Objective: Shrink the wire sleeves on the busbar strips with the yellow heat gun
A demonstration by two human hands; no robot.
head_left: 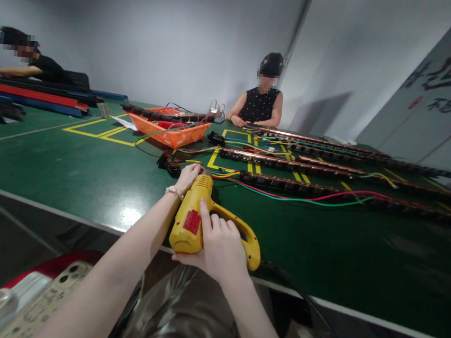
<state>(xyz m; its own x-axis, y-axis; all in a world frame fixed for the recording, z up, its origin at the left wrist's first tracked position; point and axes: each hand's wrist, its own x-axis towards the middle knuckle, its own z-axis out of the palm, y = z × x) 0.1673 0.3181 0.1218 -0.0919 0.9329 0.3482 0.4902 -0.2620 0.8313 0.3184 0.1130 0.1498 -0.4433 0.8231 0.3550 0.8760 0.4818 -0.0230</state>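
Note:
A yellow heat gun [192, 208] lies tilted at the table's near edge, its nozzle pointing away from me. My right hand [222, 240] is closed around its body, index finger stretched along the side, with the loop handle to the right. Just left of the nozzle, my left hand [188, 177] is closed on thin wires [228, 174]; the nozzle partly hides its fingertips. Those wires run to a long copper-and-black bar [288, 184]. A black connector [169, 162] sits beyond my left hand.
An orange basket [176, 135] holding another bar stands behind my hands. More bars with coloured wires [321, 167] cover the right side of the green table [89, 172]. A person [261, 103] sits across; another [40, 63] works at the far left beside long strips [33, 98].

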